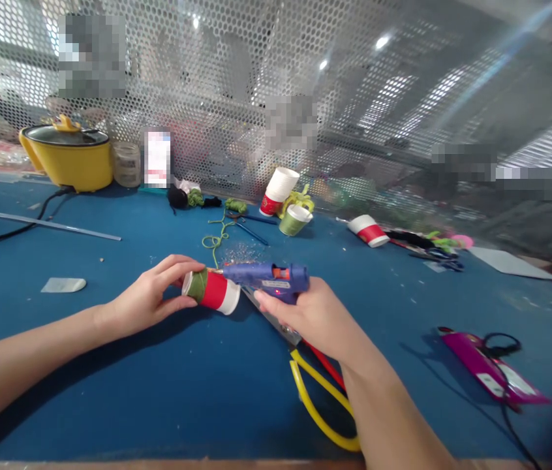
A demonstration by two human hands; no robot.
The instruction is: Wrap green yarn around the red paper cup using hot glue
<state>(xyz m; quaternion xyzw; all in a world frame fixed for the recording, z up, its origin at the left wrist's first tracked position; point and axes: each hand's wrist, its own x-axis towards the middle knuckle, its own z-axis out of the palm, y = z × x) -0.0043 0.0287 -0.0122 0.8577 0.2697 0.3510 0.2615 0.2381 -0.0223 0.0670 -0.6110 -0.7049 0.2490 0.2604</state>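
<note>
My left hand [158,290] grips the base end of a paper cup [214,291] lying on its side on the blue table. Green yarn [198,285] wraps part of the cup, beside a red band and a white end. My right hand [305,310] is closed around the handle of a blue glue gun [266,277]. The gun's nozzle points left and meets or nearly meets the yarn's upper edge; I cannot tell if they touch. Below the gun lie large scissors [322,411] with yellow and red handles, partly hidden by my right forearm. A green yarn strand [216,240] trails behind the cup.
At the back stand a yellow electric pot [83,163], a glass jar [126,164], a phone [157,158] and upright cups [280,190]. Another cup [368,231] lies on its side. A purple packet [491,369] and a black cable are at right. A perforated screen [217,98] bounds the table.
</note>
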